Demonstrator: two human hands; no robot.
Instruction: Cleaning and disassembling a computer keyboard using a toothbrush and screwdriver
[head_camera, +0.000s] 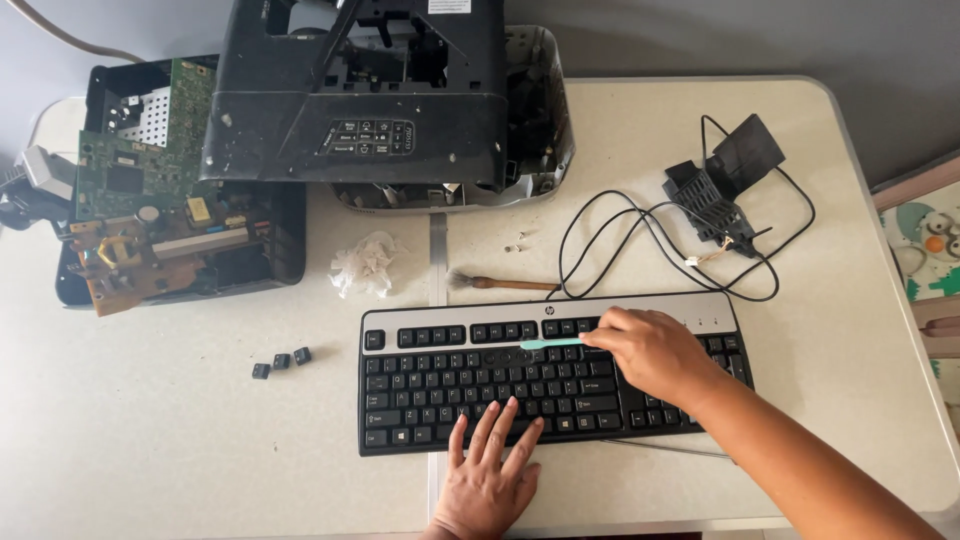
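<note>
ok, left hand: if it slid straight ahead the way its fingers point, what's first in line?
The left hand rests flat on the keyboard, fingers pointing up the key rows. Going on, it would likely meet the teal tool in the right hand.

Pale table (150, 440) with rounded corners and a seam down the middle. Lying on it: black keyboard (440, 385) at the near edge, wooden-handled brush (505, 284) just behind, crumpled tissue (365, 265), three loose black keycaps (281, 361), looped black cable (640, 215), dismantled printer housing (380, 100), tray of circuit boards (160, 190).
</note>
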